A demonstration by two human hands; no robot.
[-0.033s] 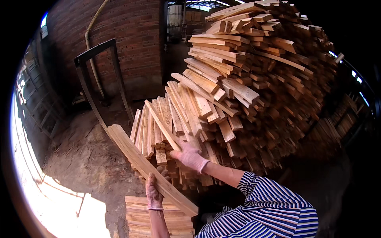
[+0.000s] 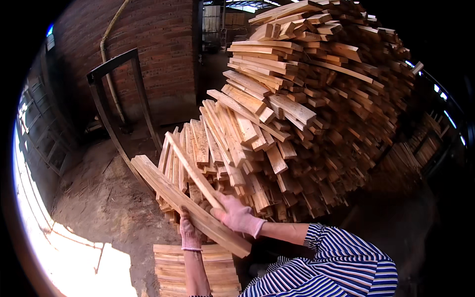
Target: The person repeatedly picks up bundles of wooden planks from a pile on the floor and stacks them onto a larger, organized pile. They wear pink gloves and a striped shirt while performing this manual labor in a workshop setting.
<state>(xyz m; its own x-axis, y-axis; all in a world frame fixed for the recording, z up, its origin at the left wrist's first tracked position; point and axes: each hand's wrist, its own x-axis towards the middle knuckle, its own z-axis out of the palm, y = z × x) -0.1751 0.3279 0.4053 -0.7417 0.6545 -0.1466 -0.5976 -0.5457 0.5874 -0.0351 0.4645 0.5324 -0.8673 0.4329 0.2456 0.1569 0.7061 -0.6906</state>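
Observation:
Wearing a pink work glove, my left hand (image 2: pixel 189 231) is closed around a few long wooden boards (image 2: pixel 184 199) laid together, gripping them from below near their middle. They slant from upper left to lower right. My right hand (image 2: pixel 238 215), in a matching glove, is closed on the near end of a thin wooden strip (image 2: pixel 191 167), which points up and left just above the boards. Loose boards (image 2: pixel 217 123) lie fanned out beyond both hands. Under my left forearm is a row of boards (image 2: pixel 168 270) laid side by side.
A tall, uneven pile of cut boards (image 2: pixel 341 119) rises ahead and to the right. A dark upright frame (image 2: pixel 115 64) stands at left before a brick wall (image 2: pixel 161 44), where a yellowish pole (image 2: pixel 104 54) leans. Bright sunlight falls on the dirt floor (image 2: pixel 116 203) at lower left.
My right hand has drawn the strip left and slightly down, closer to the boards in my left hand. The boards' near end has shifted slightly right, and the whole view has shifted a little.

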